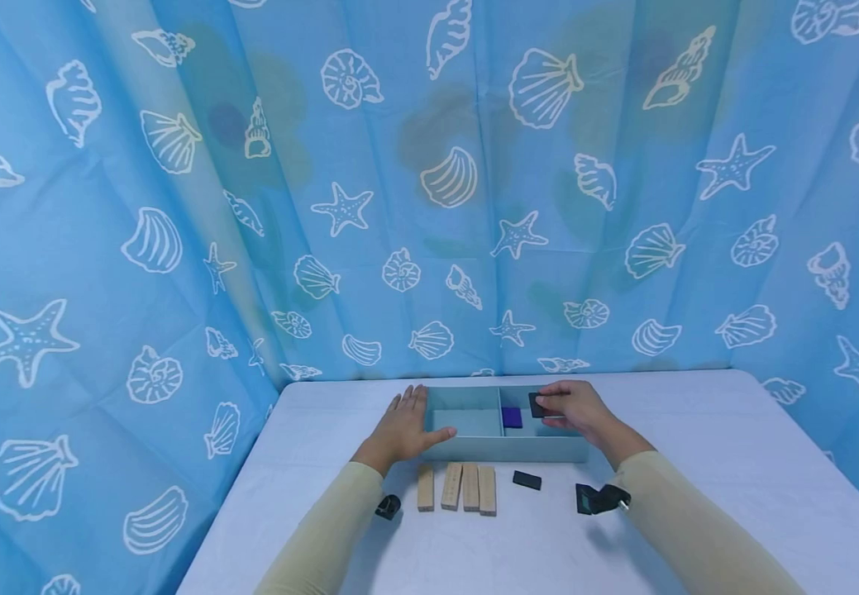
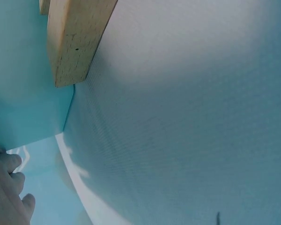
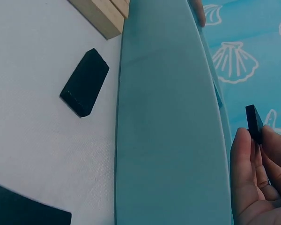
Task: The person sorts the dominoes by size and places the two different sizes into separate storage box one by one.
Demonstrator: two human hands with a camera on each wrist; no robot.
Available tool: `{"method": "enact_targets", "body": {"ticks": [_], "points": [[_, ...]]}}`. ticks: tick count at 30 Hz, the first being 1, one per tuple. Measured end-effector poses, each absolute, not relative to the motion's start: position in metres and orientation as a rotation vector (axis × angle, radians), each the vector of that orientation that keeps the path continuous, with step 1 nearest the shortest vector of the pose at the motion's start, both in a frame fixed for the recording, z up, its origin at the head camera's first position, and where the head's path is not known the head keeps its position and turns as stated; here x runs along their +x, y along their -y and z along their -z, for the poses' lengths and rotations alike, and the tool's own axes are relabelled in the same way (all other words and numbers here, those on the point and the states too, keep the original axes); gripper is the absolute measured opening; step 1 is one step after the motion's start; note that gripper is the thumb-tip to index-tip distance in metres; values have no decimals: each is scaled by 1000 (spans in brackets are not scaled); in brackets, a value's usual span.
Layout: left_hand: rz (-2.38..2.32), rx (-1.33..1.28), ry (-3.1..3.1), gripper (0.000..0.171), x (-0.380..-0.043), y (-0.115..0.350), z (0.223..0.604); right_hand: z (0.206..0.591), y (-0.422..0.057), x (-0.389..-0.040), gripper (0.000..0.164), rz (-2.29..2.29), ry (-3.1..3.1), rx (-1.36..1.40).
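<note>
My right hand pinches a small flat black block between thumb and fingertips, over the right compartment of a grey-blue divided box. In the right wrist view the black block is seen nearly edge-on, above the box's long wall. At the box's left end my left hand rests on the rim, fingers stretched out and thumb reaching across the front corner. A purple square piece lies inside the right compartment, against the divider. The left compartment's floor shows bare.
Several wooden blocks stand in a row on the white table before the box. Right of them lies another black block. A blue shell-patterned curtain hangs behind the table. Wrist cameras hang below both forearms.
</note>
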State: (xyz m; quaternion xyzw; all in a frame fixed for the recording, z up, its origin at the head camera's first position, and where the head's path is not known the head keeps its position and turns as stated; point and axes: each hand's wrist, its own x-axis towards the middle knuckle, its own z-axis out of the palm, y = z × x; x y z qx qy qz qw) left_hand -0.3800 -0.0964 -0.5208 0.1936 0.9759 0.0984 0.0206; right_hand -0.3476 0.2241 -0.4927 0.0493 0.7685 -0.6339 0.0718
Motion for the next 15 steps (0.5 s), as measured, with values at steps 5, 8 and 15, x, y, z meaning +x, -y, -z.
{"method": "enact_targets", "body": {"ticks": [5, 8, 15], "points": [[-286, 589, -3028, 108, -378, 97, 518, 494, -216, -354, 32, 1882, -2304, 178], [-264, 605, -3032, 108, -378, 98, 517, 494, -213, -356, 32, 1851, -2308, 189], [-183, 628, -3032, 108, -381, 97, 518, 503, -210, -365, 32, 1787, -2316, 220]]}}
